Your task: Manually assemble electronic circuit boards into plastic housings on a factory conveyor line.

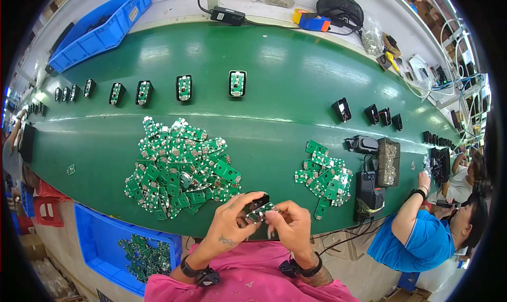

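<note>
Close to the table's front edge, my left hand (229, 225) is closed round a small black plastic housing (259, 202). My right hand (292, 224) pinches a green circuit board (260, 213) at the housing's mouth; whether the board is seated inside cannot be made out. Just beyond my left hand lies a large heap of green circuit boards (177, 167). A smaller pile of boards (325, 178) lies beyond my right hand. Across the table stands a row of black housings with boards in them, one of them a filled housing (237, 84) straight ahead.
Black housings (342, 110) stand at the right, near a box of small metal parts (389, 162) and a black power device (369, 191). A blue bin (100, 27) sits far left; another blue bin (95, 244) with boards is below the table. A co-worker in blue (422, 238) sits at right.
</note>
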`<move>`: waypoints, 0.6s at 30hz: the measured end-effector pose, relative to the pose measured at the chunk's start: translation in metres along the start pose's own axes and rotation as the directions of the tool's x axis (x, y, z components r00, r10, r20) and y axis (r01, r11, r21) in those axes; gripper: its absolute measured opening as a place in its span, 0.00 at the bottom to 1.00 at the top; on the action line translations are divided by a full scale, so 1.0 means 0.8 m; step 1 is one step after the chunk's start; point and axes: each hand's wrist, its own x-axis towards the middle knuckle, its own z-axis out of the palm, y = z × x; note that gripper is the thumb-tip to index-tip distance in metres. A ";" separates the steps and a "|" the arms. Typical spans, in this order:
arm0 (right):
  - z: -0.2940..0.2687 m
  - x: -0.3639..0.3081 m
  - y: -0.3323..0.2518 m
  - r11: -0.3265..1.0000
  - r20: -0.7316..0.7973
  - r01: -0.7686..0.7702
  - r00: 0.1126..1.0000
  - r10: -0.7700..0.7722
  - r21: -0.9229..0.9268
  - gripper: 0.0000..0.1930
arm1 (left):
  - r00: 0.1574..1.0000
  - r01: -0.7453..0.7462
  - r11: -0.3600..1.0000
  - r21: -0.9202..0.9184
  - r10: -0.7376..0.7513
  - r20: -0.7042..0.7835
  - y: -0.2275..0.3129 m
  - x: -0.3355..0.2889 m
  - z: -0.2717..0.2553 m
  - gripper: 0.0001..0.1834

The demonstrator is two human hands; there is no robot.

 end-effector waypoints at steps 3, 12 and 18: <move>0.017 0.004 -0.003 0.984 -0.014 0.019 1.000 -0.017 0.176 0.03 | 0.993 -0.113 0.992 0.065 0.114 -0.026 -0.008 0.005 0.006 0.33; -0.010 0.010 -0.004 0.992 0.137 -0.009 0.990 0.027 -0.129 0.12 | 0.968 -0.193 0.961 0.197 0.219 -0.124 -0.017 0.003 0.012 0.29; 0.004 0.007 -0.023 0.902 0.190 0.164 0.977 -0.093 -0.400 0.12 | 0.883 -0.319 0.904 0.283 0.392 -0.257 -0.034 0.010 0.020 0.31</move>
